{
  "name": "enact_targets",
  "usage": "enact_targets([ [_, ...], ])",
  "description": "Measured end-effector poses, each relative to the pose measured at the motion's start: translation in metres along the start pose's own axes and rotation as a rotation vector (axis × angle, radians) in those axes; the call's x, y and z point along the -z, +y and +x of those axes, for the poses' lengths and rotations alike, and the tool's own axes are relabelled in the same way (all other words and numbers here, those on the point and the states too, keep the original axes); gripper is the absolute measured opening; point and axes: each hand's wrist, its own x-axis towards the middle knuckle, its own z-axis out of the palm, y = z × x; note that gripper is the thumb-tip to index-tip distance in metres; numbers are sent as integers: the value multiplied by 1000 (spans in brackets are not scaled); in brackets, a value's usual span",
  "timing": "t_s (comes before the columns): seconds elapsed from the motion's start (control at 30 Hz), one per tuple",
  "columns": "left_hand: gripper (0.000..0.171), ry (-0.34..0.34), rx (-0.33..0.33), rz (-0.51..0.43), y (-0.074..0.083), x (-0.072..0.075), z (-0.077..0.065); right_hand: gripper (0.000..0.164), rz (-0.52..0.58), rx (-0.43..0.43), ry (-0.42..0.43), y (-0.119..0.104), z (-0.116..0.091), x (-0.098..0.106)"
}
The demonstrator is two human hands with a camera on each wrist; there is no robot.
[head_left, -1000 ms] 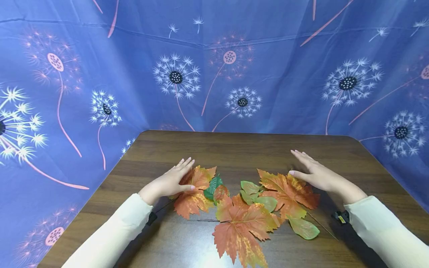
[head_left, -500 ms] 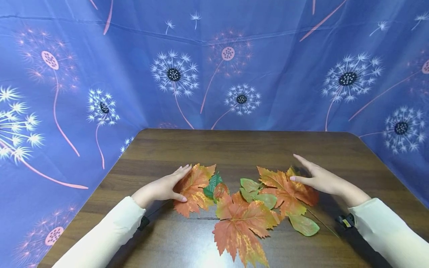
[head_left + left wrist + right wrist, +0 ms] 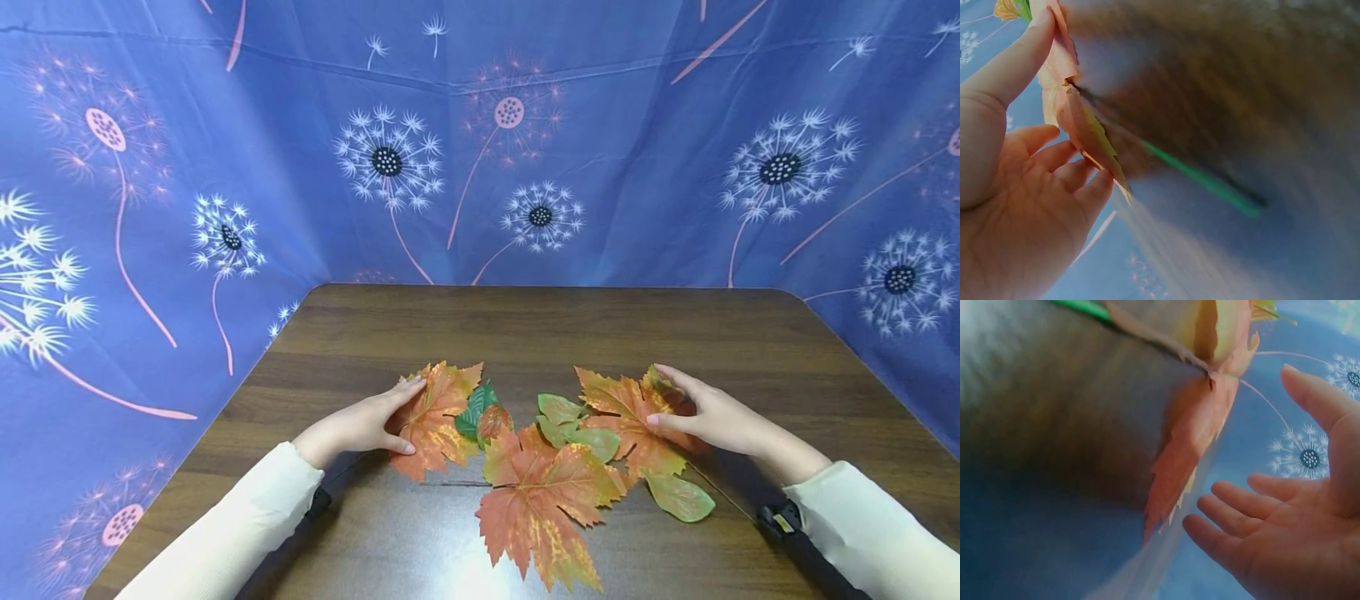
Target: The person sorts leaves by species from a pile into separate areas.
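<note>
Presently, the left grip [image 3: 362, 427] is at the left maple leaf [image 3: 437, 423], thumb and fingers spread apart. In the left wrist view, its thumb lies over the leaf and its fingertips meet the leaf's edge. The right grip [image 3: 723, 419] is positioned at the right maple leaf [image 3: 626, 408], thumb and fingers likewise apart; the right wrist view shows a gap between fingertips and leaf. Both leaves are on the brown counter [image 3: 525, 321].

The centre maple leaf [image 3: 536, 496] lies between them, nearer the wearer. A dark green leaf [image 3: 474, 408] and a small reddish leaf [image 3: 493, 423] adjoin the left maple leaf. Light green leaves [image 3: 597, 442] overlap beside the right maple leaf; a single green leaf [image 3: 681, 498] sits below it. A thin stem [image 3: 723, 493] extends toward the right sleeve [image 3: 862, 517]. Blue dandelion-print fabric [image 3: 637, 167] stands behind the counter.
</note>
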Motion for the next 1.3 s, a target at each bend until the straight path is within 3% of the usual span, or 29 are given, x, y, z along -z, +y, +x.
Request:
enact_targets([
  [0.3, 97, -37, 71, 6, 0, -1, 4, 80, -7, 56, 59, -6, -1, -8],
  [0.7, 98, -57, 86, 1, 1, 0, 6, 72, 25, 106, 98, -20, 1, -17],
  [0.93, 97, -89, 103, -8, 2, 0, 10, 64, 71, 145, 99, -28, 5, -21],
  [1.3, 96, -96, 90, 27, 4, 1, 11, 48, 91, 128, 58, -36, 8, -29],
])
